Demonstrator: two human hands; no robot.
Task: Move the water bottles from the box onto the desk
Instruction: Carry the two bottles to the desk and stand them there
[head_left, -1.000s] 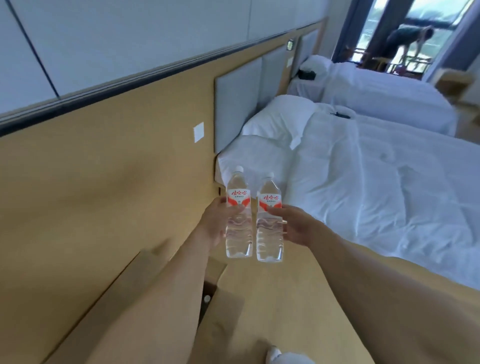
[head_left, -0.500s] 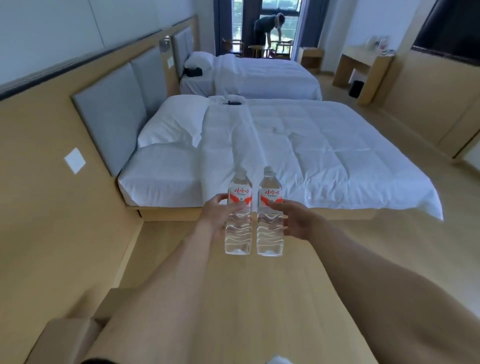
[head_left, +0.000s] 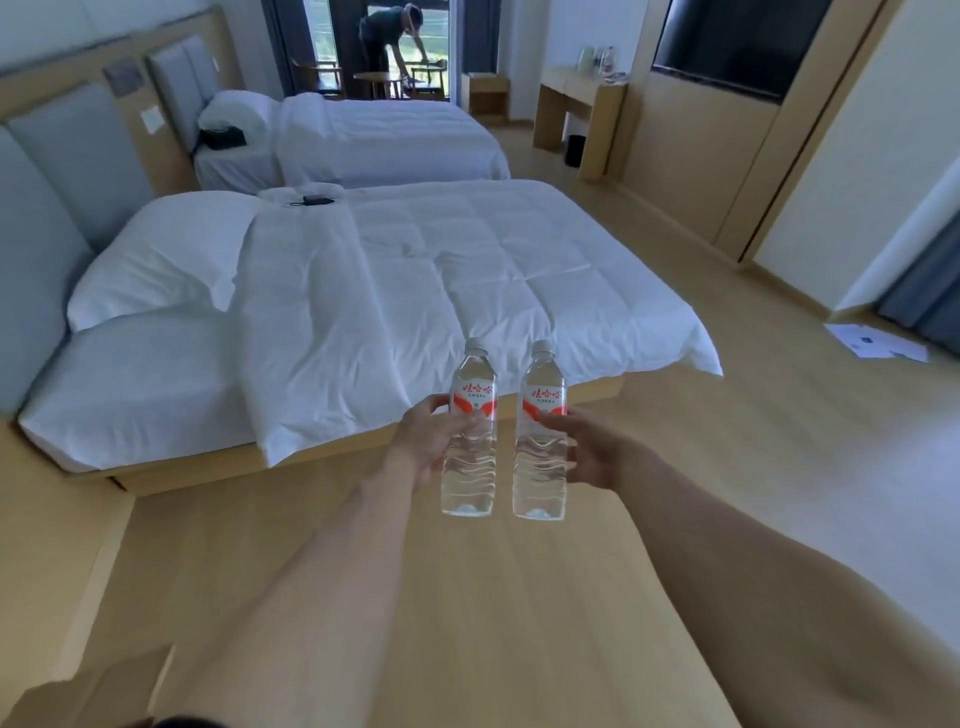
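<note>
Two clear water bottles with white caps and red-and-white labels are held upright, side by side, out in front of me. My left hand (head_left: 428, 441) grips the left bottle (head_left: 470, 431) around its middle. My right hand (head_left: 592, 452) grips the right bottle (head_left: 540, 436) the same way. The bottles hang above the wooden floor, near the foot corner of the near bed. A wooden desk (head_left: 582, 122) stands far off by the right wall. A corner of the cardboard box (head_left: 83, 691) shows at the bottom left.
Two white beds (head_left: 395, 270) fill the left and middle of the room. A dark screen (head_left: 727, 41) hangs on the right wall. White papers (head_left: 872, 343) lie on the floor at right. A person (head_left: 389, 36) bends over a table at the far window.
The view has swung right, from the wall and box to the open room. Both hands still hold the bottles upright, and the box has slid nearly out of view.
</note>
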